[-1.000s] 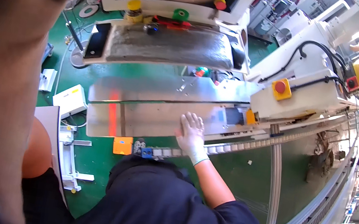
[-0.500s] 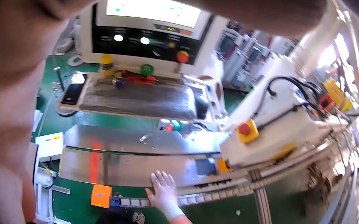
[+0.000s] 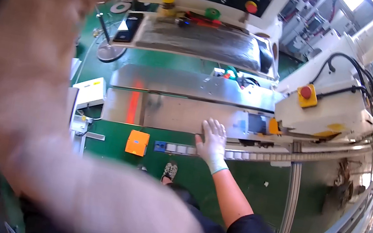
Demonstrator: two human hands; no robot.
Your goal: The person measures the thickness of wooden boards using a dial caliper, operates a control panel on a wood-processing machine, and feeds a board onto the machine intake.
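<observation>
My right hand [image 3: 212, 145], in a thin white glove, rests palm down at the front edge of a long metal plate [image 3: 177, 115]. Its fingers are stretched out, and nothing shows in its grasp. Just below it runs a narrow rail of pale segments [image 3: 258, 156] ending in a small blue block [image 3: 160, 146]. Very close to the camera, a large blurred shape, apparently my left hand [image 3: 32, 110], fills the left side and reaches into the lower middle. Its fingers are too smeared to read, and I see nothing held in it.
An orange box [image 3: 137, 143] lies left of the rail. Beyond the plate, a shelf [image 3: 199, 42] carries a phone [image 3: 128, 27] and green tape [image 3: 212, 13]. At right, a white machine [image 3: 331, 108] bears a red emergency button [image 3: 306, 92]. Metal rails [image 3: 290, 198] cross the right.
The view has tilted down, so the bench sits higher and further right. The blurred hand has left most of the top edge and now spreads across the lower left. My right hand stays on the plate.
</observation>
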